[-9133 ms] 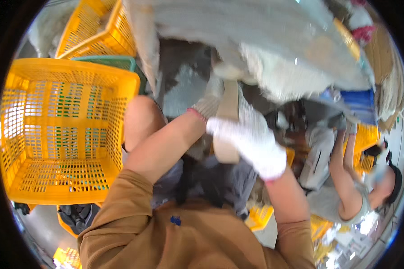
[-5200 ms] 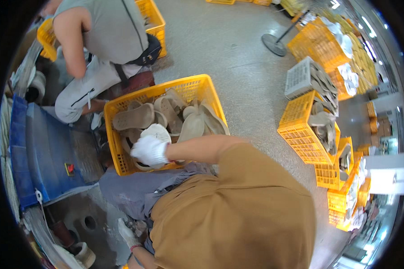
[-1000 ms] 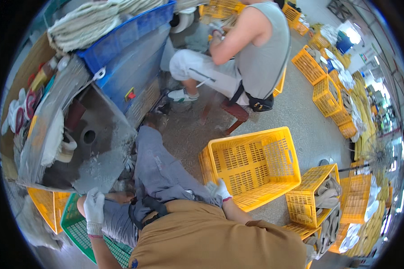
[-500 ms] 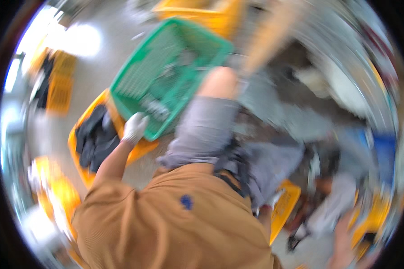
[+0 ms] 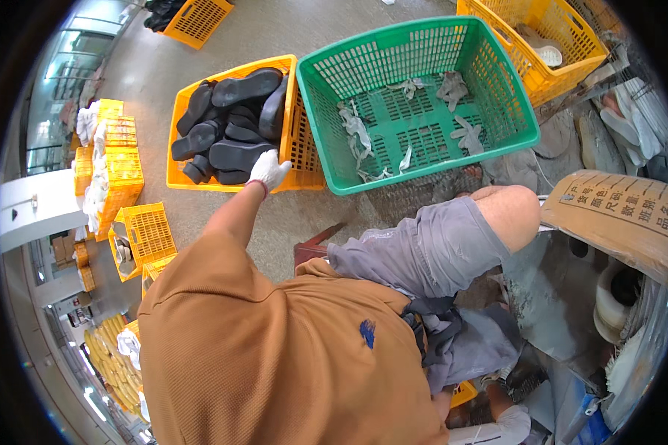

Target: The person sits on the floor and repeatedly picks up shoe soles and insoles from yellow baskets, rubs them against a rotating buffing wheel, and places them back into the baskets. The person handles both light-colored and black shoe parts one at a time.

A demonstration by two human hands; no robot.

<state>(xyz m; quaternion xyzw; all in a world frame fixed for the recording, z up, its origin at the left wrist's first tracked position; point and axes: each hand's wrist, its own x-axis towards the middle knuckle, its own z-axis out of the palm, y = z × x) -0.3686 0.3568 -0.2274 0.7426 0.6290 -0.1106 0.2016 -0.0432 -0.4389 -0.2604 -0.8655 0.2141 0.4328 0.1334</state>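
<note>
My left hand [image 5: 270,170], in a white glove with a reddish cuff, is curled at the near right corner of a yellow crate [image 5: 172,159]. Its fingers close over the rim, beside the black shoe soles [image 5: 239,154] heaped inside; the fingertips are partly hidden. Against that crate's right side stands a green basket [image 5: 416,180], with several crumpled, dirty gloves [image 5: 467,136] scattered on its bottom. My right forearm [image 5: 439,408] shows low in the picture, beside a sliver of another yellow crate [image 5: 464,393]. The right hand itself is hidden past my grey shorts.
Another yellow crate [image 5: 553,80], with pale soles in it, stands beyond the green basket. A cardboard piece [image 5: 616,211] juts in at right, near stacked grey and white soles. More yellow crates [image 5: 122,174] line the left. Another person's white sleeve [image 5: 497,429] shows low right.
The view has swung and steadied, so the crate and green basket appear farther right and up. My left hand stays by the same crate corner. My right hand, visible before, is now hidden.
</note>
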